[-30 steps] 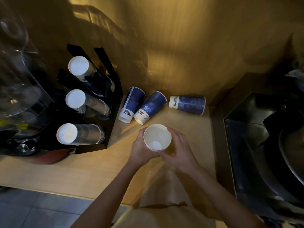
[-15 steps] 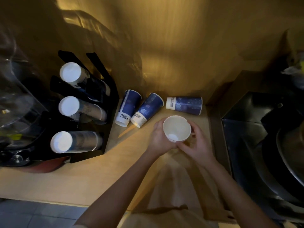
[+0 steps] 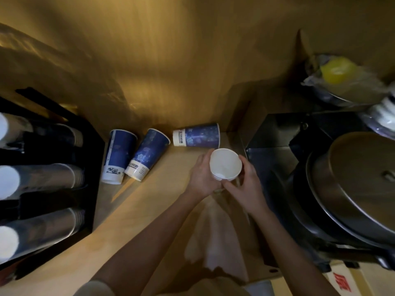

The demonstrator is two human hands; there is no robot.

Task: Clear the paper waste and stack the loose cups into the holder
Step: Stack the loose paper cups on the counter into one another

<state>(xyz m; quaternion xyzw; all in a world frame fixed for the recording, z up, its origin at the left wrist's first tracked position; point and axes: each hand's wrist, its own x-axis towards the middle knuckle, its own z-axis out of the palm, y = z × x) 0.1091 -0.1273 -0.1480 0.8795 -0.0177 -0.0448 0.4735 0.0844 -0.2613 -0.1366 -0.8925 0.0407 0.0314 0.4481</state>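
I hold a short nested stack of white-lined paper cups (image 3: 225,165), mouth up, above the wooden counter (image 3: 149,210). My left hand (image 3: 202,178) wraps its left side and my right hand (image 3: 248,186) grips its right side and base. Three blue paper cups lie on their sides by the back wall: one at the left (image 3: 118,155), one in the middle (image 3: 147,153), and one (image 3: 197,135) just behind the held stack. The black cup holder (image 3: 92,167) at the far left carries three rows of stacked cups (image 3: 42,180).
A dark metal appliance with a round lid (image 3: 359,184) fills the right side, close to my right hand. Above it sit a wrapped yellow item (image 3: 337,71) and stacked plates (image 3: 382,118). A wooden wall rises behind the counter. A pale cloth or paper (image 3: 215,238) lies under my forearms.
Both hands have carried the held cups to the right and farther back, toward the lying rightmost blue cup. The view has swung right, pushing the holder to the left edge.
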